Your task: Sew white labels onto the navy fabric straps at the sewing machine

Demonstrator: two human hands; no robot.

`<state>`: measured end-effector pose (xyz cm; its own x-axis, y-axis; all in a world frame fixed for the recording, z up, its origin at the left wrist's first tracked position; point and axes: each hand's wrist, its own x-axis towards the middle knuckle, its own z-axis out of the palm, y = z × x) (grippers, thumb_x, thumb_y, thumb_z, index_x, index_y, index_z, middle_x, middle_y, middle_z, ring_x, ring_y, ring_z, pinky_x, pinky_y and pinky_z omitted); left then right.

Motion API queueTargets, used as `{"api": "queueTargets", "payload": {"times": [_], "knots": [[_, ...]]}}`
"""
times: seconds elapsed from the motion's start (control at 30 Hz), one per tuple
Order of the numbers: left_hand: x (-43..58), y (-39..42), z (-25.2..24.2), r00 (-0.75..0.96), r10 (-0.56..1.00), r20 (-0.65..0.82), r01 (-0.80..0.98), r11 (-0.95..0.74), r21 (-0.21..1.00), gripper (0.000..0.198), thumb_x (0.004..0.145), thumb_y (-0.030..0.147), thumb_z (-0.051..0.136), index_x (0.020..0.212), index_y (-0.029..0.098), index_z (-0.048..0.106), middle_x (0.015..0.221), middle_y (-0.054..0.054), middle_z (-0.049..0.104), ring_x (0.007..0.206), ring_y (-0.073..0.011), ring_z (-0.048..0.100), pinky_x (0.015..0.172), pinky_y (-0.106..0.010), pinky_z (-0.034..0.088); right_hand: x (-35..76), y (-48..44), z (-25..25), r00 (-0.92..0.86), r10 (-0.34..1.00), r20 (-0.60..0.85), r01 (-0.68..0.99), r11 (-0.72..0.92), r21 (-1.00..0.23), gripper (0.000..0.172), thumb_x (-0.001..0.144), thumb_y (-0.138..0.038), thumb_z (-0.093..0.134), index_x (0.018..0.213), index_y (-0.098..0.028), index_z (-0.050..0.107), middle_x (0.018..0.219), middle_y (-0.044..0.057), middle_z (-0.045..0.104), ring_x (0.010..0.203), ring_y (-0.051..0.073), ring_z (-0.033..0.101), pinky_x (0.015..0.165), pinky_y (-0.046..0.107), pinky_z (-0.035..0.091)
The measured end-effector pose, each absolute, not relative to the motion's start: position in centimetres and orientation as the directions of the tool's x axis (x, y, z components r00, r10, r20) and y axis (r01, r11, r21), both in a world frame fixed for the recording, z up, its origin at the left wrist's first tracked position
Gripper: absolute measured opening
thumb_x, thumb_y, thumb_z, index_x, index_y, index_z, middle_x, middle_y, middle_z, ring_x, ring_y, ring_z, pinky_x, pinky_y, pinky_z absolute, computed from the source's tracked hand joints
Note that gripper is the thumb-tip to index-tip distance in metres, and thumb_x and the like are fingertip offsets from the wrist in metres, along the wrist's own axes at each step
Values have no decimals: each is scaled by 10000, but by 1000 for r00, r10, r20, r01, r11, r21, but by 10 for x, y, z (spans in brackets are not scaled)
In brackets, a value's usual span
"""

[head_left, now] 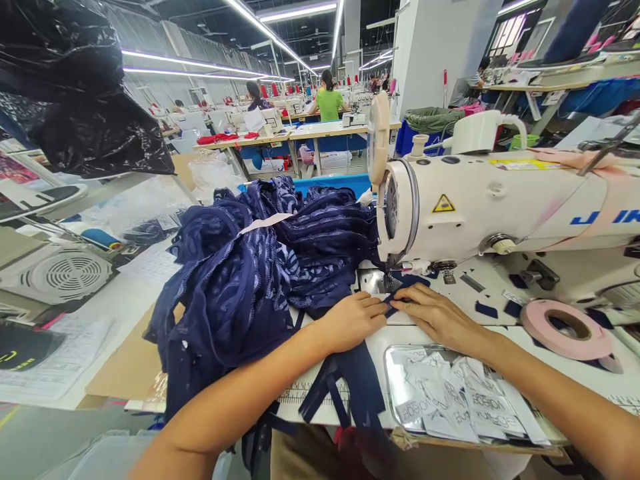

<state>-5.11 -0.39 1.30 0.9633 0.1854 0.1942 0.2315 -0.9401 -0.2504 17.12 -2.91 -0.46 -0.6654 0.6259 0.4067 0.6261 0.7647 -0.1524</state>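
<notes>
Navy fabric lies under the presser foot of a white sewing machine. My left hand is just in front of the foot, its fingers closed together on the edge of this fabric. On the other side, my right hand grips the same piece between thumb and fingers. The two hands' fingertips almost meet. A large heap of navy garments with lacy, patterned parts is piled left of the needle. Loose navy straps hang over the table's front edge below my left hand.
A clear tray of printed white labels sits below my right forearm. A pink tape roll lies to the right, near small navy scraps. Black plastic hangs at upper left. Other people work at tables behind.
</notes>
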Motion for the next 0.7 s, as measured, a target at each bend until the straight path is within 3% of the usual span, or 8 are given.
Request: {"api": "queueTargets", "payload": {"times": [0.1,0.3,0.43,0.57,0.7], "knots": [[-48,-6,14,963,198,181,241,-935,-260,170,858,141,417,866,115,584,1085,-102,610,984,-185,560,829,-306,433,170,-30,-4,-656,633,411,616,764,-192,312,879,-128,358,1106,-179,567,1025,92,577,937,188,502,774,339,494],[-51,-4,16,961,204,186,244,-943,-228,167,847,129,425,867,106,590,1053,-113,621,979,-197,567,837,-322,445,156,-36,0,-681,620,391,688,724,50,311,844,-69,344,997,-103,612,928,129,613,827,211,531,653,341,515],[-53,-1,17,958,203,205,237,-958,-160,169,828,106,453,919,121,596,1089,-74,615,1032,-181,543,897,-312,424,155,-36,3,-720,604,342,673,729,127,301,796,-32,399,1010,-77,605,963,141,619,850,216,546,694,339,523],[-36,-3,12,941,272,202,311,-929,-200,160,834,113,451,877,103,605,992,-92,642,951,-185,579,868,-308,438,168,-22,1,-743,570,351,649,741,171,323,770,-18,434,1020,-119,612,1006,111,637,928,214,567,788,344,515],[-12,-6,5,892,387,232,439,-866,-241,160,828,112,445,853,80,600,906,-119,647,855,-195,607,796,-322,463,180,-7,-8,-713,587,382,681,709,183,397,750,7,416,1078,-129,595,1112,108,619,963,203,589,708,299,548]]}}
